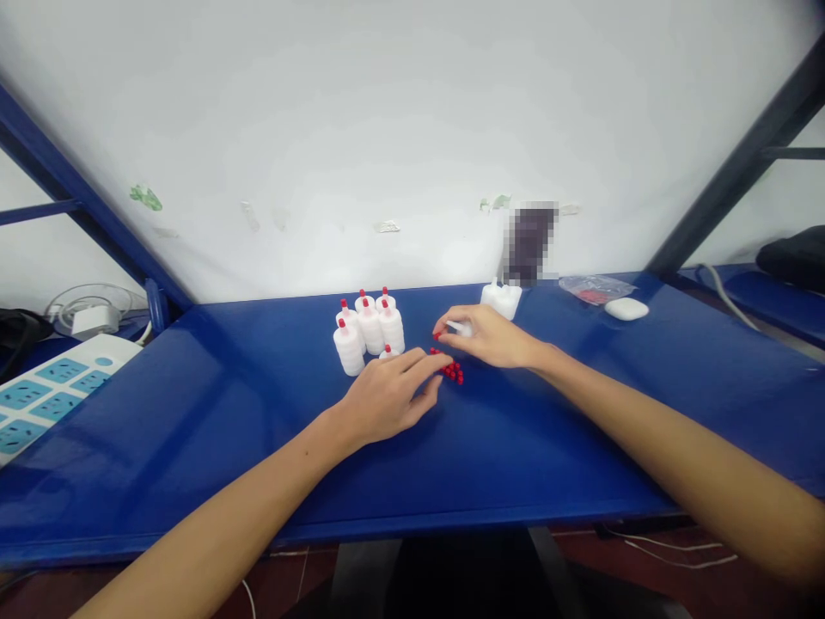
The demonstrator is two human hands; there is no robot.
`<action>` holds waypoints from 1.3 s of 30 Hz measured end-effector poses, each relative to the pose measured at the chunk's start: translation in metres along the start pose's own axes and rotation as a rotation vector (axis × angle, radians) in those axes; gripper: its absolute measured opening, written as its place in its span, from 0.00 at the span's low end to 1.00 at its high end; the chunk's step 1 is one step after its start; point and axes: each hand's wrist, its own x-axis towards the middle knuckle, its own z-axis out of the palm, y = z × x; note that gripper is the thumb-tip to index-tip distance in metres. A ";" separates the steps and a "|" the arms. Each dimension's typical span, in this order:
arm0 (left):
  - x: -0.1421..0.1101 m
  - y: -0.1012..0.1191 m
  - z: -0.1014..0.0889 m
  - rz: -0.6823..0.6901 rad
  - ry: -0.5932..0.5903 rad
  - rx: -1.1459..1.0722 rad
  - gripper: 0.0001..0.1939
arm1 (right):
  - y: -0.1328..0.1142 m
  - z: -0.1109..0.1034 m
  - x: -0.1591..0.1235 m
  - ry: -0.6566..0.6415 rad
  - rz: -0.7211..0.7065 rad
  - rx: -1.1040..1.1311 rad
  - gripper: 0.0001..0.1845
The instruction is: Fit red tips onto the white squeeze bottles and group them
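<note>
My right hand has its thumb and index finger closed on a small red cap. A white pointed nozzle shows between those fingers; the hand hides whatever lies behind it. Just to the left, my left hand reaches over a loose cluster of red caps, thumb and index finger apart at its edge. Several white ribbed squeeze bottles with red tips stand upright beyond my left hand, one partly covered by it. Behind my right hand are white bottles, at least one with an uncapped nozzle.
On the blue table, a clear plastic bag with red pieces lies at the right, beside a white rounded case. A power strip and white charger sit at the left. A blurred dark object is by the wall.
</note>
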 end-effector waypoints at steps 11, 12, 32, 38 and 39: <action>-0.001 -0.010 -0.002 0.116 0.140 -0.041 0.18 | -0.027 0.000 -0.014 -0.252 0.256 0.701 0.10; -0.001 -0.010 -0.002 0.113 0.138 -0.036 0.18 | -0.026 0.000 -0.013 -0.256 0.250 0.691 0.10; 0.001 -0.012 -0.002 0.026 0.073 -0.135 0.12 | -0.028 0.004 -0.013 -0.128 0.211 0.722 0.20; 0.007 -0.007 -0.006 0.012 0.278 -0.127 0.08 | -0.033 0.003 -0.012 -0.074 0.200 0.607 0.09; 0.008 -0.005 -0.007 -0.013 0.328 -0.144 0.08 | -0.033 0.004 -0.013 -0.045 0.182 0.581 0.07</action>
